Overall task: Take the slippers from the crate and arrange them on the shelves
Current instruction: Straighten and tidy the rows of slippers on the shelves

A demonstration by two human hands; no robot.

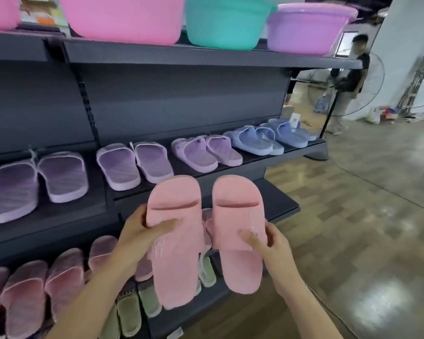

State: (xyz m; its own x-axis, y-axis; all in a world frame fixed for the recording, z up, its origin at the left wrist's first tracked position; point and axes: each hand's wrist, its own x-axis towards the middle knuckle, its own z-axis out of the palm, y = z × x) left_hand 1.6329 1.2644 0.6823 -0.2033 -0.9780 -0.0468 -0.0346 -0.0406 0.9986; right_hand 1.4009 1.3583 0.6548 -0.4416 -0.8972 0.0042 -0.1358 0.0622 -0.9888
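I hold a pair of pink slippers in front of the dark shelves. My left hand (142, 234) grips the left pink slipper (175, 241) by its strap, thumb on top. The right pink slipper (238, 231) is gripped the same way by my right hand (267, 243). Both slippers point toes up and hover over the right part of the lower shelf (279, 204). The middle shelf (291, 148) carries purple slippers (118, 165) and blue slippers (255, 140) in pairs. Dusty pink slippers (61, 280) fill the shelf below on the left. No crate is in view.
Pink, teal and lilac plastic basins (225, 23) stand on the top shelf. Green slippers (130, 314) lie on the bottom shelf. A person (350, 79) stands by a floor fan (367, 89) at the back right. Shiny floor stretches to the right.
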